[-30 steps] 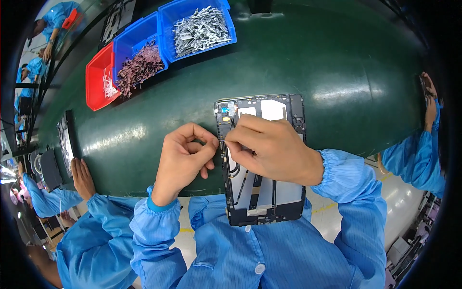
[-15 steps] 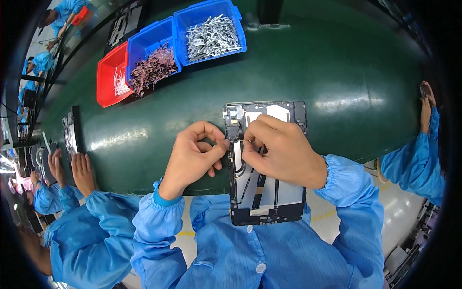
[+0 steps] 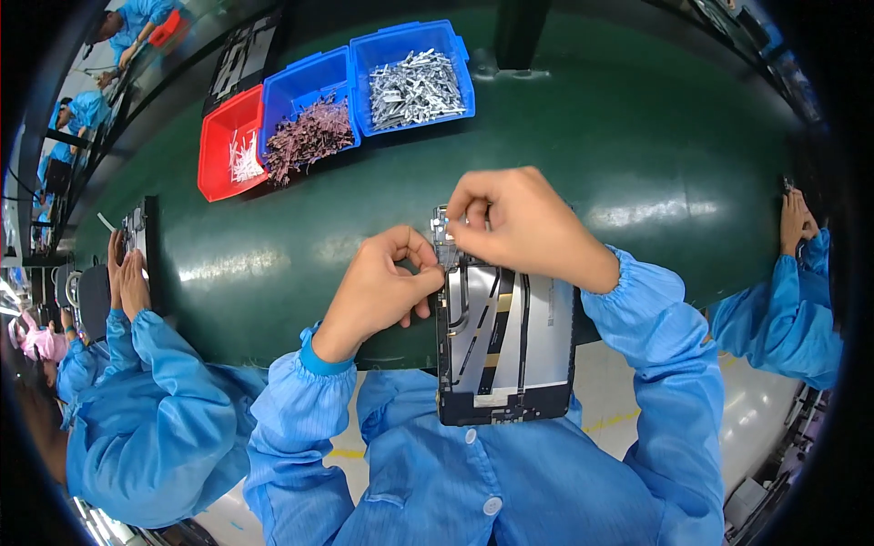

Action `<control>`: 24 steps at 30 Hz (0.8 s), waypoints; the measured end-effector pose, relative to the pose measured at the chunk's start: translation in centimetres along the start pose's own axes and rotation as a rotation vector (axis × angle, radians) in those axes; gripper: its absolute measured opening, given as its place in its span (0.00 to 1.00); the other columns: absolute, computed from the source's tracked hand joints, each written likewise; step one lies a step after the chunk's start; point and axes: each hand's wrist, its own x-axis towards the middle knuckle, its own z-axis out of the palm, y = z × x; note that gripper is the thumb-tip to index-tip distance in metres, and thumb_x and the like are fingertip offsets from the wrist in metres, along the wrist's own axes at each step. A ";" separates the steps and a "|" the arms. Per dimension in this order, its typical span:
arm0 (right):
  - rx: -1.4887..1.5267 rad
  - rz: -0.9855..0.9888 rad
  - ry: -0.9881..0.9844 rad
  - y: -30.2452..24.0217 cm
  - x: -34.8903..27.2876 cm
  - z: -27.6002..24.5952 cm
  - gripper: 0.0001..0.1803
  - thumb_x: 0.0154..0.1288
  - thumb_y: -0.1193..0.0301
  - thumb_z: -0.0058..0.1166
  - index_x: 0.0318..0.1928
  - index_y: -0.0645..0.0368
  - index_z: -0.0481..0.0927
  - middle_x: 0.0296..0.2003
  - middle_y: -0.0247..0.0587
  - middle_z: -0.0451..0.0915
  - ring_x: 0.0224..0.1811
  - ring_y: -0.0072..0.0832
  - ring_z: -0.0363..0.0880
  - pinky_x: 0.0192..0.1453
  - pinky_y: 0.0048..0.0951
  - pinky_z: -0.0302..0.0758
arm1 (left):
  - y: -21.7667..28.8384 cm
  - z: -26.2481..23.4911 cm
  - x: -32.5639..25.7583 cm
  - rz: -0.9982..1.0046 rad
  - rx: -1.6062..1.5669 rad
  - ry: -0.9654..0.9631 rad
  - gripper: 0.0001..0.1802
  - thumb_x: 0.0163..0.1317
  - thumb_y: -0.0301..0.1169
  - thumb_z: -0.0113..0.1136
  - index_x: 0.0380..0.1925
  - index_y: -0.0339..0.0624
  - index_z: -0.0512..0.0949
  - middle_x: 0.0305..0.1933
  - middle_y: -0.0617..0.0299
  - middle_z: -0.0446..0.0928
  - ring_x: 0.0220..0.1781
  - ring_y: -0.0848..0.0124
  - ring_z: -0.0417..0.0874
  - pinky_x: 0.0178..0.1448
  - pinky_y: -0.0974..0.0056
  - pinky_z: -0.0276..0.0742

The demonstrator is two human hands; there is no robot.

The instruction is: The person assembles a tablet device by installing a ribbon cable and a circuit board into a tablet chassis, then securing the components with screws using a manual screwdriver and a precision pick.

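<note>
An opened tablet (image 3: 551,332) lies in front of me, its near end reaching over the table edge. Its inside shows silver-grey panels, dark ribbon cables and a black frame. At its left edge, my left hand (image 3: 375,287) is closed in a pinch, thumb and forefinger together. My right hand (image 3: 528,223) is also pinched, over the small parts at the far left corner, and covers much of the tablet's far end. Whatever sits between the fingertips of either hand is too small or hidden to make out.
Beyond the tablet stand a red bin (image 3: 218,150) of white strips, a blue bin (image 3: 305,77) of brownish-pink parts and another blue bin (image 3: 410,38) of silvery pieces. Co-workers sit at left and right; a dark device (image 3: 138,246) lies by the left one's hands.
My right hand has moved away from me, from the tablet's upper middle to its far left corner, uncovering cables. My left hand stays near the left edge. The view has shifted slightly.
</note>
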 end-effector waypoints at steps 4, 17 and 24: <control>-0.020 0.123 0.232 -0.1 0.6 -2.5 0.08 0.56 0.72 0.61 0.31 0.65 0.83 0.17 0.35 0.77 0.18 0.18 0.71 0.23 0.25 0.67 | -0.4 0.1 -0.4 0.003 -0.011 0.015 0.06 0.58 0.21 0.61 0.32 0.37 0.73 0.30 0.64 0.77 0.18 0.77 0.79 0.15 0.74 0.66; -0.960 -0.489 0.314 1.9 9.2 -3.0 0.04 0.53 0.73 0.63 0.27 0.61 0.83 0.34 0.41 0.76 0.44 0.34 0.72 0.42 0.34 0.68 | -2.3 -0.3 -0.6 0.266 -0.200 0.243 0.09 0.66 0.27 0.63 0.35 0.35 0.72 0.25 0.64 0.74 0.16 0.81 0.73 0.14 0.75 0.66; -1.017 -0.317 0.065 1.1 10.4 -3.2 0.05 0.50 0.79 0.60 0.30 0.61 0.85 0.37 0.48 0.79 0.47 0.40 0.74 0.49 0.41 0.64 | -2.2 -0.4 -0.5 0.275 -0.226 0.229 0.10 0.66 0.28 0.63 0.35 0.35 0.72 0.22 0.66 0.73 0.15 0.81 0.73 0.13 0.76 0.65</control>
